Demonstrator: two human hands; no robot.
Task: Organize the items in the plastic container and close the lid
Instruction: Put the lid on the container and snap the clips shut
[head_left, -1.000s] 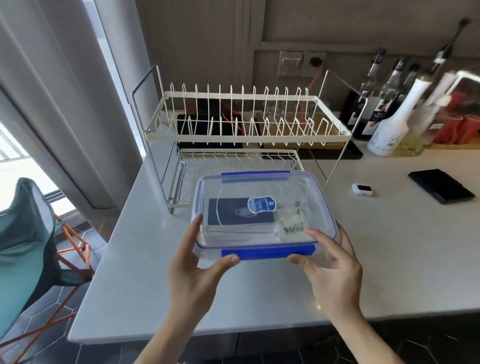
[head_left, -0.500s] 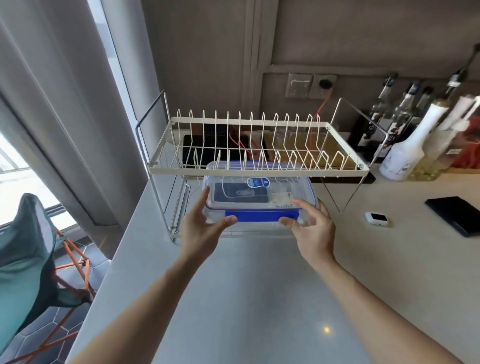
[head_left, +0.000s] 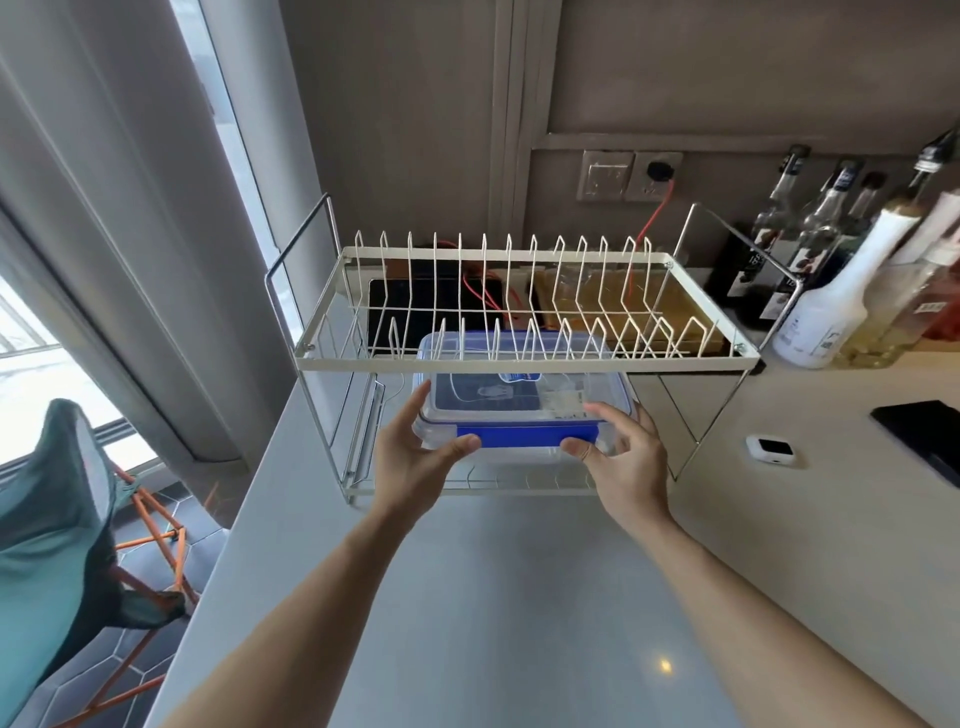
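Note:
The clear plastic container with its blue-edged lid on sits inside the lower tier of a white wire dish rack. Through the lid I see a dark flat item and a pale packet. A blue latch runs along its near side. My left hand grips the container's near left corner, thumb on the front edge. On the near right corner rests my right hand, fingers on the lid, thumb at the latch. The rack's upper tier hides the far part of the container.
Several bottles stand at the back right against the wall. A small white device and a black flat object lie on the counter to the right. A green chair stands on the floor at the left.
The container went from the counter in front of the rack forward into the rack's lower tier, both hands holding it. In the last half second it slid a little further in.

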